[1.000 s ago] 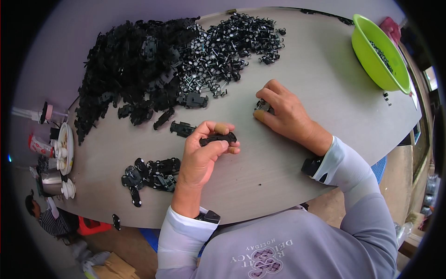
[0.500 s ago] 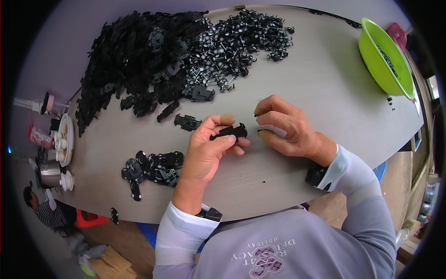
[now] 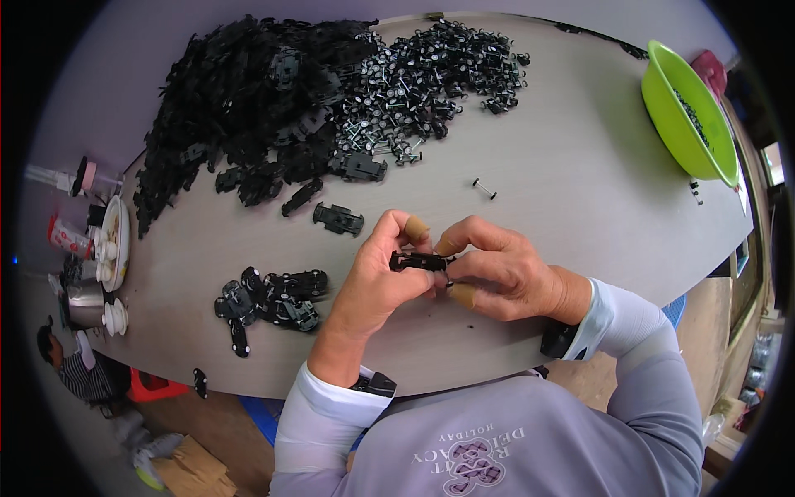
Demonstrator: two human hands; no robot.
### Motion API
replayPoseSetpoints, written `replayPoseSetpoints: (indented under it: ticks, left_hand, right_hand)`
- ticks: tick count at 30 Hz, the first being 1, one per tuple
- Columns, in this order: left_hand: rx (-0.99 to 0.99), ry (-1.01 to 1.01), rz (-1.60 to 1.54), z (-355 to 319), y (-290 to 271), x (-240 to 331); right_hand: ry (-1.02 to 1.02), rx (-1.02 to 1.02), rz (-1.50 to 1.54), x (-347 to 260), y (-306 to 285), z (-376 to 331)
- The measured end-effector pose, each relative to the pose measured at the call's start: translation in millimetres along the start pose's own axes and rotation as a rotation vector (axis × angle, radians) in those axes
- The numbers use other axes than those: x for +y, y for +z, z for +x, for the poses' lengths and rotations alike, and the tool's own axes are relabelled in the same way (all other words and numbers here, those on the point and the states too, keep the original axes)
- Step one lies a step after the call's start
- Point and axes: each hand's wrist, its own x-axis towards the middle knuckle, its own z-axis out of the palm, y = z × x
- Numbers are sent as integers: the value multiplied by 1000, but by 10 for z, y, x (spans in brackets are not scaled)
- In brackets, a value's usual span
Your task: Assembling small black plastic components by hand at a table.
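Note:
My left hand [image 3: 373, 277] holds a black plastic toy car chassis [image 3: 414, 261] between thumb and fingers, tilted on its side. My right hand [image 3: 509, 273] meets it at the right end, thumb and fingers pinching a small wheel axle [image 3: 450, 284] against the chassis; the fingers hide most of it. Tan coverings wrap some fingertips of both hands. Beyond my hands, a single wheel axle [image 3: 484, 190] lies alone on the table. A loose chassis [image 3: 338, 219] rests just past my left hand.
A big heap of black chassis [image 3: 240, 108] stands at the far left, beside a pile of wheel axles [image 3: 422, 83]. Chassis with wheels [image 3: 277, 298] lie left of my left forearm. A green basin [image 3: 679, 124] holds small parts at the far right. Dishes [image 3: 116, 248] line the left edge.
My right hand has moved left and slightly down to the chassis, which is now tilted. A single wheel axle now lies on the table where none lay before.

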Motion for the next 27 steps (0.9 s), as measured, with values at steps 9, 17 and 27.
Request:
replayPoseSetpoints:
  ticks: [9,17,27]
  left_hand:
    - [73,-14,-76,16,-128,-1]
    - [87,16,-199,22,-26,4]
    - [59,-133,-61,23,-47,-2]
  right_hand:
    - [100,-40,10,-4,-25,-24]
    - [94,21,-7,51,-156,7]
    - [-3,128,-182,30,-143,61]
